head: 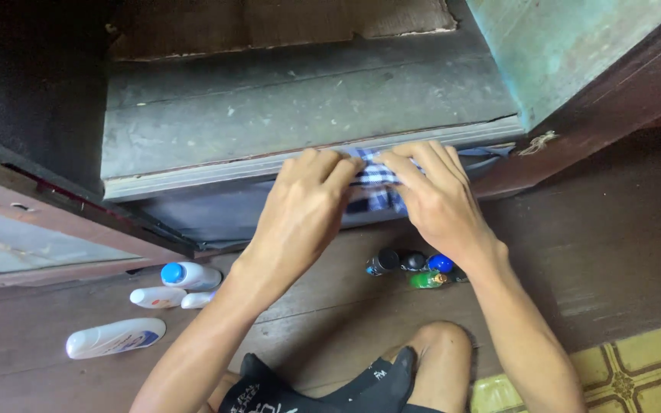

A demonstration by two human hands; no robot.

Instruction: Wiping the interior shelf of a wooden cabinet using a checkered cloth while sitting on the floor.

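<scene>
A worn grey wooden shelf point(300, 107) fills the upper middle, inside an open cabinet. At its front edge lies a blue and white checked cloth point(376, 177), with the left hand point(307, 206) touching it at 9 o'clock and the right hand point(430, 195) at 3 o'clock. Below, on the dark wooden floor point(613, 252), a cluster of small capped bottles point(415, 269) sits at 6 o'clock from the cloth. Three white plastic bottles point(170, 287) lie well apart at 8 o'clock, a fourth white bottle point(116, 337) nearer the viewer. A bare knee point(441, 359) rests at 6 o'clock from the cluster.
</scene>
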